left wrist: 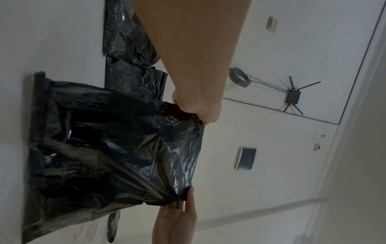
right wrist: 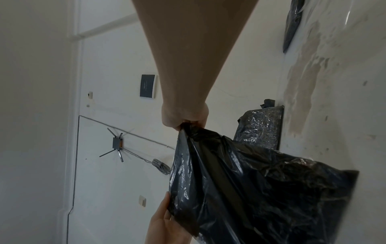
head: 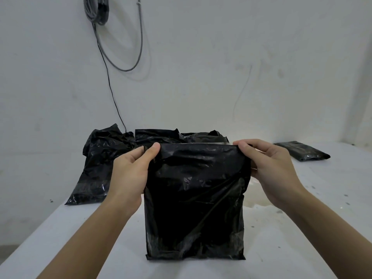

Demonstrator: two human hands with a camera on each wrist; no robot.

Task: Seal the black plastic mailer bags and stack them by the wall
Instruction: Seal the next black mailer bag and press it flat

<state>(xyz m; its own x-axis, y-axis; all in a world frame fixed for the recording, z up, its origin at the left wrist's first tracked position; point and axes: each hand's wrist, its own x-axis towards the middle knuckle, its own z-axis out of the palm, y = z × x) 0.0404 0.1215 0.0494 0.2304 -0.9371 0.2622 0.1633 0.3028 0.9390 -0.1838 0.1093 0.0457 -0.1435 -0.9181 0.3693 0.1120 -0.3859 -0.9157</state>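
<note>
A black mailer bag (head: 195,198) stands upright on the white table (head: 291,238) in front of me, its bottom edge on the surface. My left hand (head: 151,152) pinches its top left corner, thumb on the near side. My right hand (head: 244,150) pinches the top right corner the same way. The top edge is stretched straight between them and looks folded over. The left wrist view shows the left hand (left wrist: 198,113) gripping the crinkled bag (left wrist: 104,148). In the right wrist view the right hand (right wrist: 185,118) holds a bunched corner of the bag (right wrist: 261,189).
Several black mailer bags (head: 112,154) lie piled against the white wall (head: 201,77) behind the held bag. One more black bag (head: 302,151) lies flat at the far right. Grey cables (head: 120,47) hang on the wall. The table's left edge (head: 50,218) runs close by.
</note>
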